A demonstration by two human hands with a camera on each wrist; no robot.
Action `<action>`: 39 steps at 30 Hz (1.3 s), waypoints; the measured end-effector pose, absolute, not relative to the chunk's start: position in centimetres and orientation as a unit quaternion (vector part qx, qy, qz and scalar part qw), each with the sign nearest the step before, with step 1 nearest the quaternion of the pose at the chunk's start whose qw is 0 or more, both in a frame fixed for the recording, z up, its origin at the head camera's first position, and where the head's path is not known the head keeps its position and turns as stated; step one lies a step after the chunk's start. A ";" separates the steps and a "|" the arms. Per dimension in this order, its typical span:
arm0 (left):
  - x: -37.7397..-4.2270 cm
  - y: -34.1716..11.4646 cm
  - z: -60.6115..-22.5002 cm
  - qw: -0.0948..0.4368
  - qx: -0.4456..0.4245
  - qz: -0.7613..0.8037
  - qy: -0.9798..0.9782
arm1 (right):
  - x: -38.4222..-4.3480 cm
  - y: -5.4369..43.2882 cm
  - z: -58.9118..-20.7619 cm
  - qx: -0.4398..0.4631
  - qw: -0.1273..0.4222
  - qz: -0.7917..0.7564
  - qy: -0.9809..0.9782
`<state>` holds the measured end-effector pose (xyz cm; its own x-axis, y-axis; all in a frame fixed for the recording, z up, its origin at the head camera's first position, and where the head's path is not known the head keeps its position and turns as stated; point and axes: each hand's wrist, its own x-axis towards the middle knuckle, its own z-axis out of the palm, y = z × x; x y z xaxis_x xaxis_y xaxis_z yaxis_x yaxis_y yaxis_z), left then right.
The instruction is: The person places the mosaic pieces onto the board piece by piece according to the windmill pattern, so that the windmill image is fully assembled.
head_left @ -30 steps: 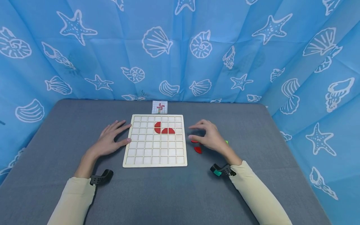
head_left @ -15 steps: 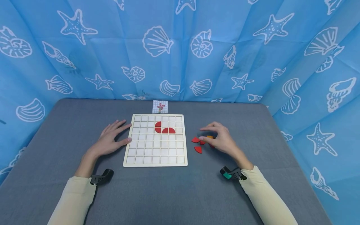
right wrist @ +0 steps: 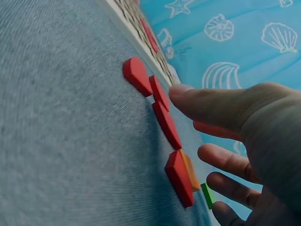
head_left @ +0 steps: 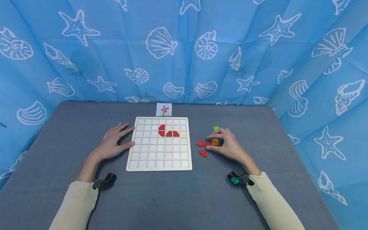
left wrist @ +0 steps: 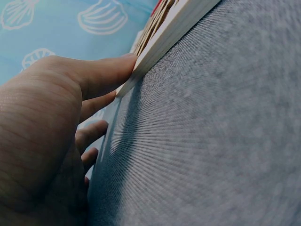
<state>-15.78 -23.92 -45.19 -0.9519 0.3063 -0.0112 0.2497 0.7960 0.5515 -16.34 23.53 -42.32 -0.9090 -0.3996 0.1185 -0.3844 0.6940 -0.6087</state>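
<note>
My left hand [head_left: 110,143] lies flat-fingered at the left edge of the white square grid board [head_left: 159,164]; its thumb [left wrist: 110,73] touches the wooden side. Red quarter-round pieces [head_left: 172,134] sit in several cells of the board's upper part. To the right of the board, my right hand [head_left: 227,145] hovers over loose pieces, thumb and forefinger apart with a gap between them. Below its fingertips is a red piece [head_left: 208,145], with an orange square [head_left: 215,142] beside it. The thumb tip overlaps the red pieces [right wrist: 166,125] in the right wrist view.
Two more red quarter-rounds [head_left: 203,153] lie between board and right hand. A green piece [head_left: 216,128] lies just beyond the fingers. Behind the board is a small pattern card [head_left: 164,109] with a red pinwheel. A blue shell-print curtain [head_left: 184,64] hangs behind the grey table [head_left: 178,198].
My right hand has moved right, away from the board's edge, and lowered over the loose pieces, uncovering the red ones, then the orange and green. The left hand has stayed put.
</note>
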 end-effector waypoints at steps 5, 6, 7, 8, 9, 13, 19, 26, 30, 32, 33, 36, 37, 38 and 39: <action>-15.8 -23.9 -45.2 0.048 0.146 0.283 0.947 | -16.4 23.6 -42.8 -0.222 0.032 -0.310 0.924; -15.8 -23.8 -45.2 0.048 0.145 0.282 0.947 | -16.4 23.6 -42.8 -0.224 0.033 -0.309 0.924; -15.7 -23.8 -45.2 0.048 0.145 0.281 0.948 | -16.4 23.6 -42.9 -0.225 0.034 -0.307 0.924; -15.7 -23.8 -45.2 0.048 0.145 0.280 0.948 | -16.4 23.6 -42.9 -0.227 0.035 -0.307 0.924; -15.8 -23.9 -45.2 0.048 0.145 0.279 0.948 | -16.4 23.6 -43.0 -0.227 0.035 -0.306 0.924; -15.7 -23.9 -45.1 0.051 0.146 0.282 0.947 | -16.5 23.6 -43.0 -0.229 0.034 -0.309 0.922; -15.6 -23.8 -44.9 0.054 0.144 0.282 0.947 | -16.6 23.7 -43.2 -0.230 0.030 -0.313 0.921; -15.6 -23.6 -44.9 0.050 0.143 0.282 0.947 | -16.6 23.7 -43.5 -0.230 0.022 -0.318 0.920; -15.6 -23.6 -44.8 0.044 0.145 0.284 0.947 | -16.5 23.6 -43.6 -0.228 0.017 -0.316 0.921; -15.6 -23.6 -44.8 0.043 0.145 0.285 0.947 | -16.5 23.5 -43.5 -0.227 0.016 -0.315 0.921; -15.6 -23.6 -44.8 0.043 0.144 0.285 0.947 | -16.5 23.5 -43.5 -0.226 0.015 -0.315 0.922; -15.6 -23.6 -45.0 0.045 0.143 0.283 0.947 | -16.5 23.5 -43.3 -0.225 0.011 -0.315 0.922; -15.7 -23.6 -45.0 0.046 0.144 0.281 0.948 | -16.5 23.5 -43.2 -0.225 0.009 -0.316 0.922; -15.7 -23.6 -45.1 0.047 0.143 0.280 0.948 | -16.5 23.6 -43.1 -0.225 0.006 -0.316 0.921; -15.7 -23.6 -45.1 0.048 0.143 0.279 0.948 | -16.5 23.6 -43.0 -0.226 0.003 -0.317 0.921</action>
